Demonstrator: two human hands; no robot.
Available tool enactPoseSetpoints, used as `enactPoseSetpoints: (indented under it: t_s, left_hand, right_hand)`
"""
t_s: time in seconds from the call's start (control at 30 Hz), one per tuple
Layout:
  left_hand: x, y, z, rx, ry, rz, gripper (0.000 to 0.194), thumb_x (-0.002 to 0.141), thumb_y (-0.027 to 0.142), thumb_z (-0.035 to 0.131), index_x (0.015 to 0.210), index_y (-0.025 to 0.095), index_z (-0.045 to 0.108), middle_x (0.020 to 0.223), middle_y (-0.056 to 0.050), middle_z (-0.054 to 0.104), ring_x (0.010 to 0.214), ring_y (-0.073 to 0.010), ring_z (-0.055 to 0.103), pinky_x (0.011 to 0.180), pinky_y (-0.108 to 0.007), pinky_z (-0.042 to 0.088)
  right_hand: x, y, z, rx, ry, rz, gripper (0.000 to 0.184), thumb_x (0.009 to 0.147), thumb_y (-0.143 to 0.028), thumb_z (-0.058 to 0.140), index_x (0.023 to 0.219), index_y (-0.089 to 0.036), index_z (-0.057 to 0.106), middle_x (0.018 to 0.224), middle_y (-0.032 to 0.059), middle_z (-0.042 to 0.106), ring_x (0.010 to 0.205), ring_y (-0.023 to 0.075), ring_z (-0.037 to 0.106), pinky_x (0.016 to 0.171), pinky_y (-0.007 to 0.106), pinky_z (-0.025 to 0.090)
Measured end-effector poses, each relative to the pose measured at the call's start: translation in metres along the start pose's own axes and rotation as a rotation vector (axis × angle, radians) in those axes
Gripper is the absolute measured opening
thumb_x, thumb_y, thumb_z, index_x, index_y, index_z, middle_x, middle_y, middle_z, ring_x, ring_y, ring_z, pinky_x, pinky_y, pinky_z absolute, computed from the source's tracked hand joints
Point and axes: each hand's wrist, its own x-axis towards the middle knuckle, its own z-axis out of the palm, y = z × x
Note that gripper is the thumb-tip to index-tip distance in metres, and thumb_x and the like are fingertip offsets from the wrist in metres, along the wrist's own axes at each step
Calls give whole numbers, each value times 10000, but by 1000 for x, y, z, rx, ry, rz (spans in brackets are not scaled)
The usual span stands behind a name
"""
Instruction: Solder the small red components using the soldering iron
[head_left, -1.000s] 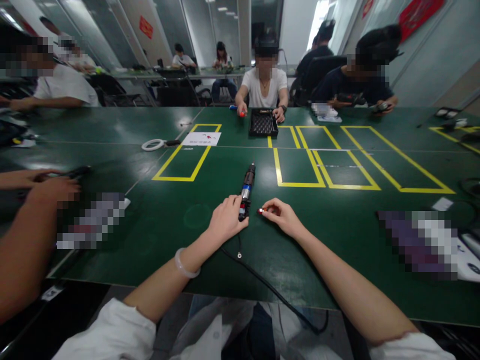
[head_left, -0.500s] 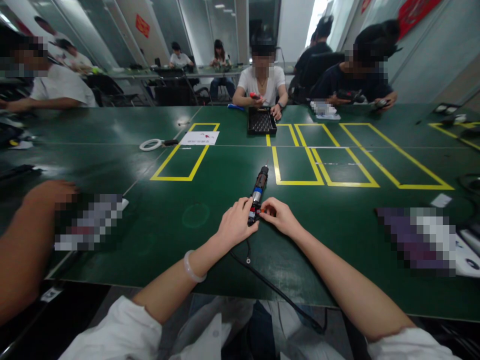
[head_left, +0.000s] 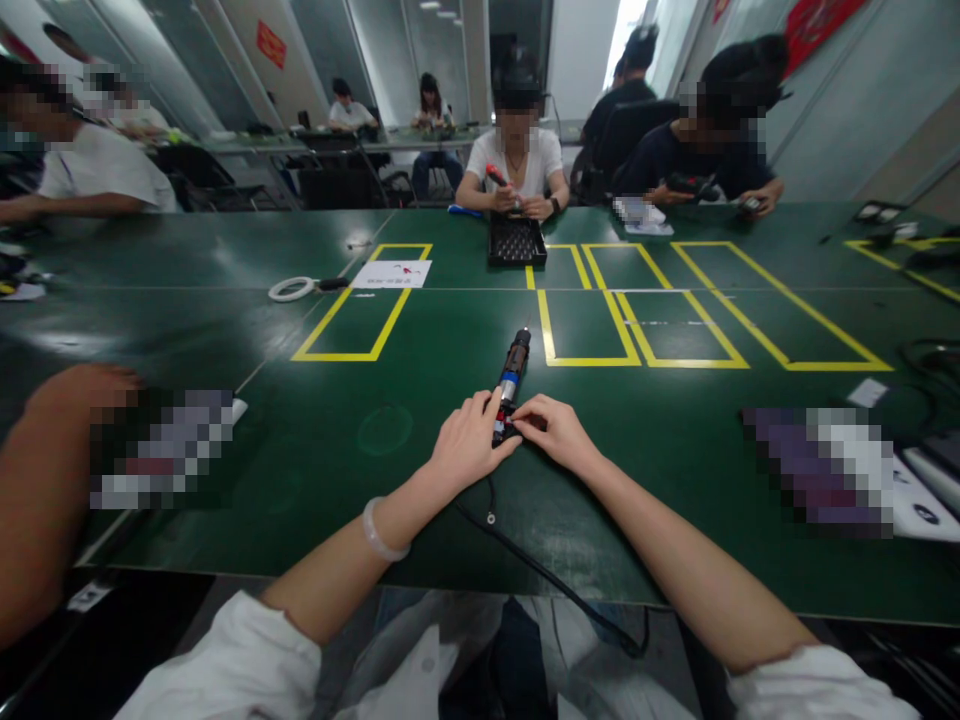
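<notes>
An electric screwdriver [head_left: 513,368] lies on the green table in front of me, its thin bit pointing away. Its body is dark with a blue and a silver band, and red shows near the rear. My left hand [head_left: 466,438] is closed around the rear part from the left. At the same end, my right hand [head_left: 559,430] has its fingertips pinched together against the tool's right side; what lies between them is too small to make out. A black cord [head_left: 547,575] with a small ring terminal beside it runs from the tool over the table's near edge.
Yellow tape outlines [head_left: 592,362] mark the table [head_left: 300,450]. A white paper [head_left: 391,274] and a white ring-shaped item [head_left: 292,290] lie ahead on the left. A black tray [head_left: 517,243] sits before a person opposite. At left rests another person's arm [head_left: 45,480].
My right fingertips have moved slightly against the screwdriver's rear, and the orange bit seen there before is no longer visible. The person opposite has raised a red-handled tool and brought both hands together.
</notes>
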Motion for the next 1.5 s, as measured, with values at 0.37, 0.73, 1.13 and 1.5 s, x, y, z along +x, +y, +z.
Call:
enactPoseSetpoints:
  t_s: [0.37,0.73,1.13,1.5]
  left_hand:
    - [14,9,2,50,-2,-104,616,917,490,417,1440,173,344,1168,-138,514,1011,-269,535,800,-357,438]
    - [12,-15,-8,161,-8,-106,647,895,510,470,1452,209,338,1171,-132,521,1019,-275,519,806,-359,442]
    - [8,-166,-12,272,-30,-336,665,920,501,386,1465,127,311,1323,-227,459,1143,-370,498,886,-444,450]
    - [-12,-280,-39,280,-128,-631,627,943,493,391,1412,83,315,1340,-225,441,1094,-317,476,864,-401,436]
  right_hand:
    - [-1,-5,-1,1,47,16,68,878,-204,585,899,-182,645,806,23,671,662,130,591,638,243,454]
    - [-3,2,-4,38,30,28,124,889,-206,542,976,-176,624,798,19,613,684,127,567,629,236,448]
    - [-4,5,-3,26,-14,13,135,896,-190,530,991,-183,626,798,5,604,670,115,548,641,235,434]
    - [-3,7,-2,0,-31,17,138,904,-210,531,996,-192,632,808,10,609,680,122,547,642,241,431]
